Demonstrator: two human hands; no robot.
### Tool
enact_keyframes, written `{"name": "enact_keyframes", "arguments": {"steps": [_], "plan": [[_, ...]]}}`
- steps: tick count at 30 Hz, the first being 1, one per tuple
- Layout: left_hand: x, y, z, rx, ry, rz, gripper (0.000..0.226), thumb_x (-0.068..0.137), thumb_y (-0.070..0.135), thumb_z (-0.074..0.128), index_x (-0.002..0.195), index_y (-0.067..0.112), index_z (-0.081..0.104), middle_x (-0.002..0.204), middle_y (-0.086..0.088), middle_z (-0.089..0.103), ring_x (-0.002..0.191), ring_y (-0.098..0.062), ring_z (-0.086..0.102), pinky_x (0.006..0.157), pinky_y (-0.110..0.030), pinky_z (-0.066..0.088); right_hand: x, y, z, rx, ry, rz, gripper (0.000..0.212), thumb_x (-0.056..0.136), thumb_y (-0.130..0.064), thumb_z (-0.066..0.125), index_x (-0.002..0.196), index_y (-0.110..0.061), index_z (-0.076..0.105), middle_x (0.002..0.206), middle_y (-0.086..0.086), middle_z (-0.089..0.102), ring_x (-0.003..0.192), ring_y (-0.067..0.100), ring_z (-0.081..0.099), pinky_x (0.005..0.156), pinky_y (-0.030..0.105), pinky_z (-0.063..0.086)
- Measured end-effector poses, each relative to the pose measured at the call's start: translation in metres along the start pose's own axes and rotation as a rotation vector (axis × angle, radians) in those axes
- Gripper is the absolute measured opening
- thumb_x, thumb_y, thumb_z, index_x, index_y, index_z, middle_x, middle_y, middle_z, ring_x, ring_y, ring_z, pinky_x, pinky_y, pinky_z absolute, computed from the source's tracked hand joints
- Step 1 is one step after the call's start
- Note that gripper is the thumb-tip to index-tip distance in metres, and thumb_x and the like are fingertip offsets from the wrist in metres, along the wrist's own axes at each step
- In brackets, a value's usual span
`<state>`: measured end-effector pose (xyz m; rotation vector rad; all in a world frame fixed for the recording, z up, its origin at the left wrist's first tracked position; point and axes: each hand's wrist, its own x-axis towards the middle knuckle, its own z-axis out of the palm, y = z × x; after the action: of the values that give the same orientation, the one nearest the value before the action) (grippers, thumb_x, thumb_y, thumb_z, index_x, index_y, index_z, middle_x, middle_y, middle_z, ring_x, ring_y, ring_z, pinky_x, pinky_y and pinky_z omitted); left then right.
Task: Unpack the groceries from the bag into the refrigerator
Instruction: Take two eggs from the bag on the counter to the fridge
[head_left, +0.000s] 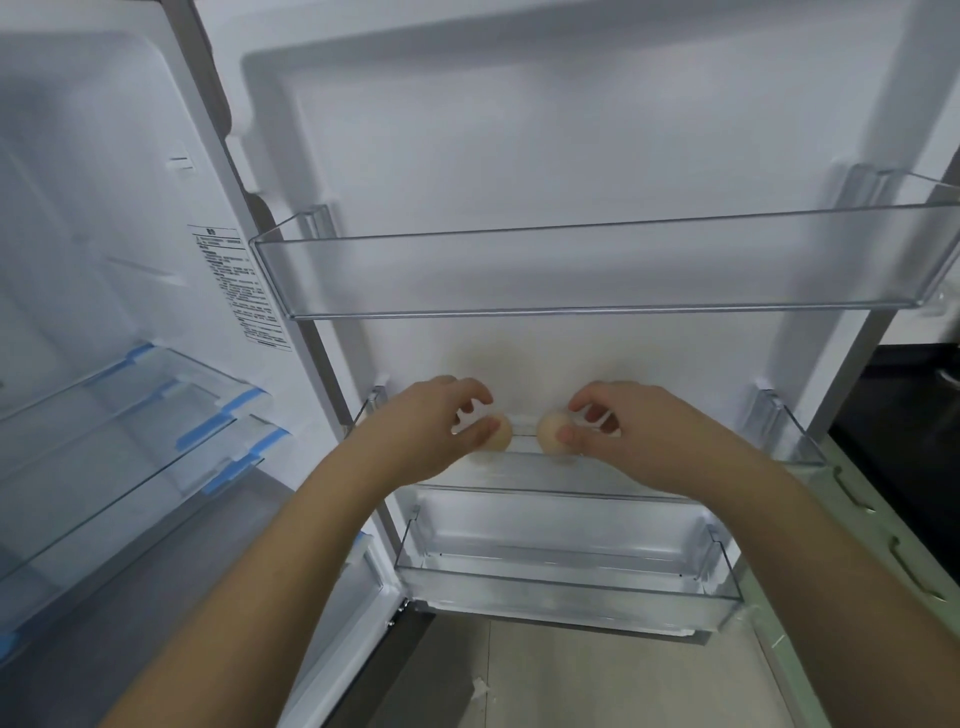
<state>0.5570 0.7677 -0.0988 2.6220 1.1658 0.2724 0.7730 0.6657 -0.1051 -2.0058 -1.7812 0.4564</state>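
Two pale eggs sit side by side in the middle door shelf (795, 441) of the open refrigerator. My left hand (431, 431) holds the left egg (503, 435), thumb against its side and fingers arched over its top. My right hand (634, 436) holds the right egg (548, 436) the same way. Both eggs are low in the shelf, partly hidden by my thumbs. The grocery bag is out of view.
An upper door shelf (571, 270) and a lower door shelf (566, 587), both clear plastic, hold nothing. Glass shelves (130, 415) with blue trim run inside the refrigerator at left. A black counter (909, 405) and green drawers (883, 545) stand at right.
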Motion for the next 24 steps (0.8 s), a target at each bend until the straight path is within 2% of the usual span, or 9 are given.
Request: {"name": "enact_keyframes", "arguments": {"steps": [3, 7, 11, 14, 17, 20, 24], "plan": [[-0.013, 0.005, 0.003, 0.03, 0.114, 0.029, 0.037, 0.095, 0.047, 0.049, 0.13, 0.033, 0.051, 0.118, 0.01, 0.058, 0.095, -0.006, 0.057, 0.079, -0.024, 0.044, -0.01, 0.002, 0.004, -0.015, 0.071, -0.055, 0.038, 0.088, -0.056, 0.055, 0.116, -0.031, 0.058, 0.107, -0.011, 0.058, 0.098, 0.01, 0.056, 0.084, 0.027, 0.044], [-0.027, 0.014, 0.01, 0.09, 0.22, 0.045, 0.038, 0.098, 0.037, 0.049, 0.135, 0.029, 0.048, 0.124, 0.006, 0.058, 0.104, -0.017, 0.059, 0.082, -0.036, 0.052, -0.019, 0.003, 0.007, 0.069, 0.18, -0.118, 0.031, 0.09, -0.052, 0.055, 0.113, -0.031, 0.06, 0.107, -0.01, 0.06, 0.099, 0.009, 0.058, 0.084, 0.028, 0.046], [-0.039, 0.018, 0.019, 0.204, 0.292, 0.081, 0.035, 0.096, 0.034, 0.051, 0.127, 0.02, 0.057, 0.121, -0.002, 0.06, 0.102, -0.025, 0.06, 0.081, -0.039, 0.051, -0.029, 0.004, 0.012, 0.059, 0.252, -0.128, 0.044, 0.093, -0.054, 0.046, 0.129, -0.03, 0.051, 0.124, -0.01, 0.057, 0.11, 0.01, 0.054, 0.093, 0.03, 0.045], [-0.05, 0.024, 0.025, 0.266, 0.299, 0.064, 0.044, 0.091, 0.042, 0.039, 0.122, 0.018, 0.06, 0.12, -0.006, 0.062, 0.105, -0.029, 0.062, 0.086, -0.043, 0.05, -0.039, 0.005, 0.017, -0.029, 0.248, -0.135, 0.054, 0.094, -0.056, 0.037, 0.138, -0.027, 0.045, 0.137, -0.007, 0.052, 0.121, 0.014, 0.049, 0.1, 0.03, 0.039], [-0.062, 0.027, 0.032, 0.302, 0.249, 0.015, 0.048, 0.092, 0.043, 0.039, 0.132, 0.021, 0.054, 0.135, -0.008, 0.057, 0.121, -0.03, 0.055, 0.1, -0.045, 0.042, -0.048, 0.005, 0.024, -0.109, 0.265, -0.137, 0.064, 0.094, -0.063, 0.024, 0.14, -0.023, 0.044, 0.141, -0.002, 0.051, 0.127, 0.019, 0.046, 0.107, 0.034, 0.034], [-0.073, 0.027, 0.034, 0.297, 0.213, 0.001, 0.052, 0.097, 0.037, 0.047, 0.147, 0.028, 0.036, 0.152, -0.005, 0.04, 0.137, -0.026, 0.038, 0.114, -0.044, 0.026, -0.056, 0.001, 0.032, -0.205, 0.273, -0.129, 0.078, 0.089, -0.068, 0.009, 0.144, -0.023, 0.04, 0.149, 0.002, 0.043, 0.135, 0.022, 0.04, 0.112, 0.039, 0.029], [-0.084, 0.026, 0.029, 0.305, 0.206, -0.019, 0.055, 0.099, 0.045, 0.038, 0.151, 0.033, 0.022, 0.159, 0.0, 0.025, 0.145, -0.022, 0.024, 0.118, -0.042, 0.014, -0.071, -0.01, 0.037, -0.307, 0.288, -0.105, 0.081, 0.087, -0.069, 0.003, 0.145, -0.024, 0.038, 0.153, 0.003, 0.037, 0.138, 0.024, 0.036, 0.115, 0.042, 0.025]]}}
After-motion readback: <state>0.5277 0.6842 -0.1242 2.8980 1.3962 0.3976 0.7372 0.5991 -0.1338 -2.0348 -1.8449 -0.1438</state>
